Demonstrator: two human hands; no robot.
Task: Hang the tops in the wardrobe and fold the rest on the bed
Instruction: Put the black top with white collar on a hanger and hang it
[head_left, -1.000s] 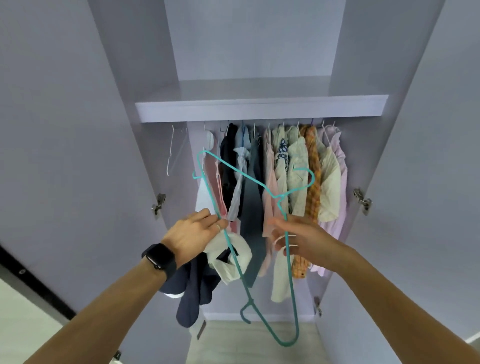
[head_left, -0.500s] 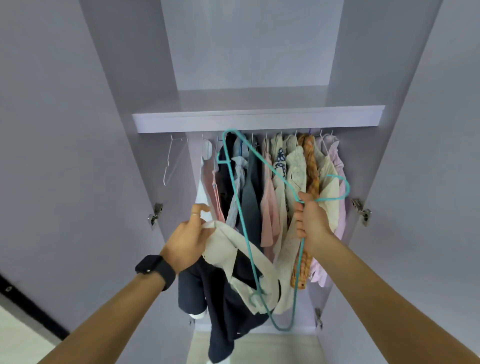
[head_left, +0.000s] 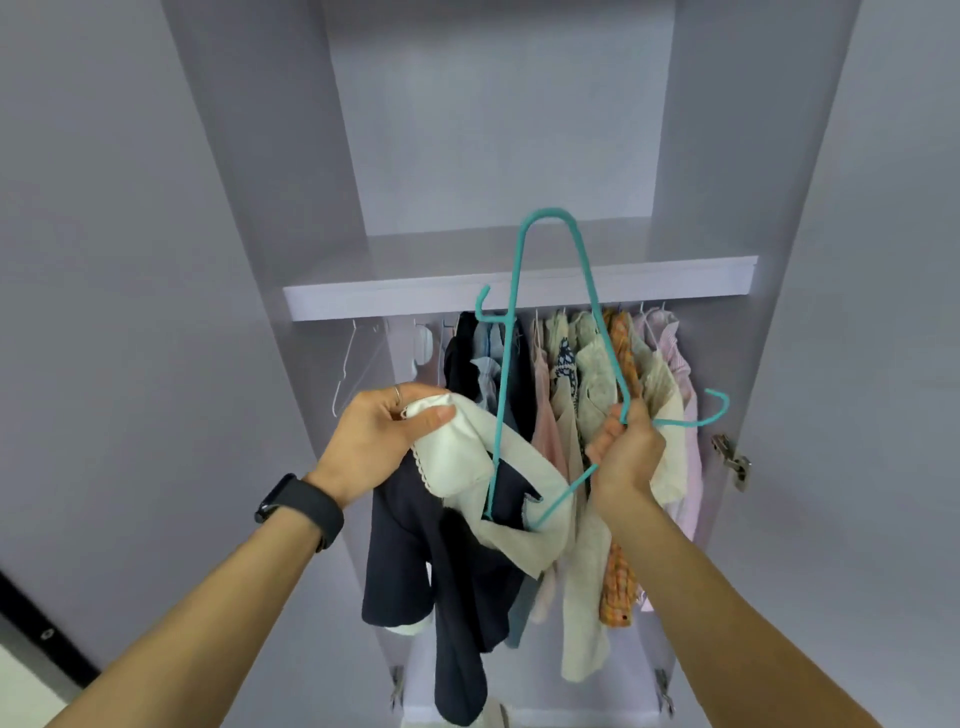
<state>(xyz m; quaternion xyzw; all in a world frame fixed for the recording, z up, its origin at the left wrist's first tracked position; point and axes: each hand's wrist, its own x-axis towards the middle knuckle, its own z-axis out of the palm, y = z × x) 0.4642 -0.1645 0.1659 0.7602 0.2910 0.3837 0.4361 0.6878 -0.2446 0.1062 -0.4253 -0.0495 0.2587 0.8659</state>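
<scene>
My left hand (head_left: 382, 439) grips the cream collar of a navy and cream top (head_left: 457, 525) that hangs down in front of the open wardrobe. My right hand (head_left: 626, 449) holds a teal plastic hanger (head_left: 511, 332) near its neck; the hanger is turned on end, one shoulder pointing up past the shelf, the other end poked into the top's neck opening. Its hook (head_left: 714, 408) sticks out to the right of my right hand.
Several shirts (head_left: 587, 384) hang on the rail under the wardrobe shelf (head_left: 363, 299), filling the middle and right. An empty white hanger (head_left: 350, 364) hangs at the left end. Open doors flank both sides, with hinges (head_left: 732, 462) on the right.
My right hand tipped the teal hanger further upright and raised it, and its lower end went into the top's neck. My left hand lifted the collar higher. The view tilted upward.
</scene>
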